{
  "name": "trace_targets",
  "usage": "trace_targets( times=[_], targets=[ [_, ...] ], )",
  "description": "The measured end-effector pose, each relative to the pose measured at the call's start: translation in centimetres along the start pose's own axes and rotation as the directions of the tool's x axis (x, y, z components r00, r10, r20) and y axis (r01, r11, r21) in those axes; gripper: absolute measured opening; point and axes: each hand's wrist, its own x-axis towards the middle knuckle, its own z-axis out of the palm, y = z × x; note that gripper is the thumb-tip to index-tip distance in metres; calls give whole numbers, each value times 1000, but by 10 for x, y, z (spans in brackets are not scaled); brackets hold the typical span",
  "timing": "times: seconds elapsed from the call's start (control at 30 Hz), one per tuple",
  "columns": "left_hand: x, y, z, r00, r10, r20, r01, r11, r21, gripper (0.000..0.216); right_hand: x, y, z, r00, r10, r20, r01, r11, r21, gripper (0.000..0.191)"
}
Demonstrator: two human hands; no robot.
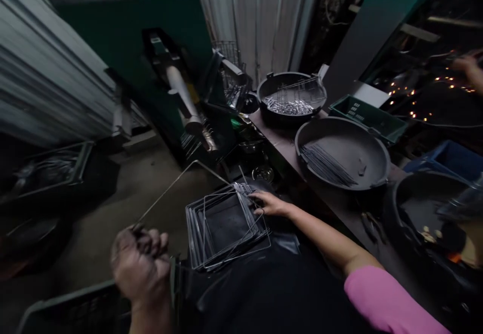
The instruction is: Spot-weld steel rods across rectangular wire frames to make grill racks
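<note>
My left hand (140, 259) is closed in a fist around one end of a bent wire rod (177, 180) that rises up and to the right. My right hand (268, 204), at the end of a pink-sleeved arm, rests its curled fingers on the far edge of a stack of square wire frames (226, 226). The stack lies on a dark surface in front of me. One frame at the top is tilted and loose.
A round black pan (372, 145) holds several straight rods, and a black tub (281, 82) behind holds wire pieces. A green crate (368, 117) and blue bin (451, 158) stand right. Another person's hand (468, 67) works among sparks far right. A machine (184, 102) stands ahead.
</note>
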Motion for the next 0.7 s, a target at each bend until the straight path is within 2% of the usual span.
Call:
trace_targets(
  times=[0.03, 0.13, 0.2, 0.23, 0.27, 0.3, 0.37, 0.43, 0.47, 0.57, 0.7],
  targets=[
    [8, -2, 5, 1000, -2, -28, 1, 1000, -27, 22, 0, -3, -5, 999, 20, -50, -17, 998, 60, 56],
    [34, -14, 19, 992, -106, 69, 110, 992, -60, 21, -1, -23, -24, 957, 102, -271, -28, 964, 266, 52],
    [48, -25, 31, 983, -146, 115, 155, 986, -69, 21, -1, -45, -34, 921, 79, -380, 27, 963, 267, 52],
    [54, -30, 38, 973, -177, 147, 189, 979, -71, 21, 0, -58, -35, 923, 18, -384, 65, 977, 202, 53],
    [59, -33, 46, 960, -212, 181, 229, 971, -74, 20, 1, -71, -33, 938, -69, -340, 111, 988, 106, 54],
    [63, -36, 55, 943, -240, 229, 263, 962, -77, 19, 2, -83, -28, 956, -165, -244, 169, 986, -2, 56],
    [68, -39, 75, 913, -278, 299, 316, 945, -85, 18, 6, -102, -10, 956, -294, 17, 292, 937, -192, 59],
    [69, -39, 92, 897, -288, 335, 335, 938, -90, 19, 9, -110, 12, 932, -279, 230, 347, 868, -356, 60],
    [69, -39, 98, 893, -290, 345, 339, 936, -92, 19, 11, -111, 21, 928, -232, 291, 344, 833, -433, 60],
    [70, -40, 109, 886, -294, 359, 348, 933, -93, 21, 16, -106, 35, 938, -98, 332, 288, 752, -593, 57],
    [66, -43, 109, 891, -250, 380, 299, 951, -74, 29, 18, -99, 31, 954, -84, 287, 254, 736, -628, 50]
  ],
)
